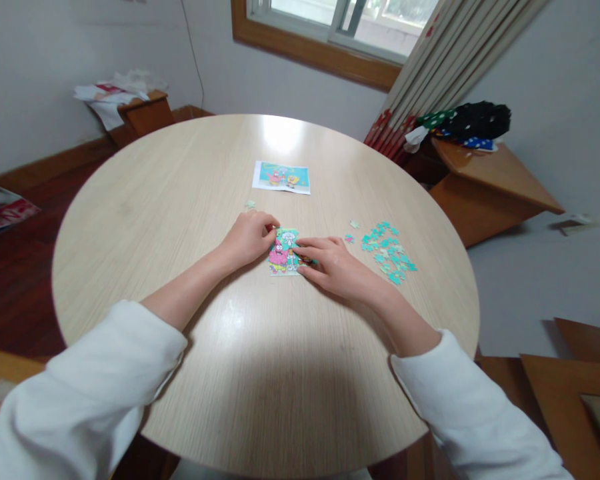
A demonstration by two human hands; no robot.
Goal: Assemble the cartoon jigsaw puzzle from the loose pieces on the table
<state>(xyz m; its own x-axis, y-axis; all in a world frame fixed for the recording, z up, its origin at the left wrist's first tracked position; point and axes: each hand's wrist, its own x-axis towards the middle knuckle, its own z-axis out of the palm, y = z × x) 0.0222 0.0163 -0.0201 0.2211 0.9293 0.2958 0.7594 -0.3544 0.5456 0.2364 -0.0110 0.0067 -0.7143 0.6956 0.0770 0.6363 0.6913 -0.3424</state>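
Note:
A partly assembled jigsaw puzzle (279,261) lies flat in the middle of the round table, showing a pink starfish figure and a pale squid-like figure on turquoise. My left hand (250,237) is at its upper left corner, thumb and fingers curled together; what they hold, if anything, is hidden. Across the puzzle's right part lies my right hand (333,265), its fingers stretched out and covering some of the picture. Just beyond my left hand rests a loose pale green puzzle piece (251,205).
A printed reference picture (284,178) lies beyond the puzzle. Several turquoise puzzle pieces (387,252) are heaped to the right, with a pink piece (349,238) and a pale piece (354,225) nearer my right hand. Wooden stools holding cloths stand past the table (155,167).

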